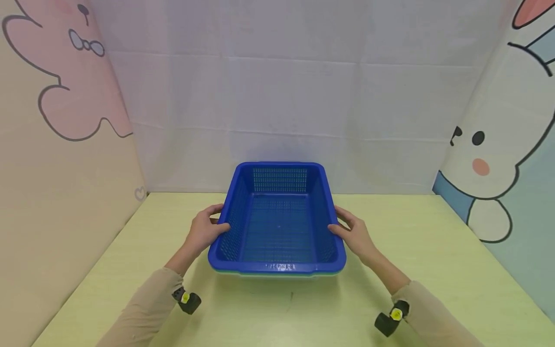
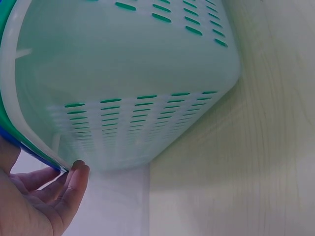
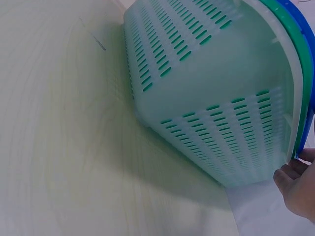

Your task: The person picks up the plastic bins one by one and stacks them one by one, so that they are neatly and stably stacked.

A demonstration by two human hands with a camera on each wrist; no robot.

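Note:
Three slotted plastic baskets are nested in one stack: a blue basket innermost, a green basket showing as a rim under it, and a whitish basket outermost. My left hand grips the stack's left rim, thumb over the edge and fingers beneath. On the opposite side my right hand holds the right rim in the same way. Both wrist views show fingertips curled under the layered rims. Nothing lies inside the blue basket.
The stack is over a pale yellow wood-grain table, near its back edge. A white cloth wall rises behind, with cartoon-printed panels at left and right. A small dark mark shows on the table in front of the stack.

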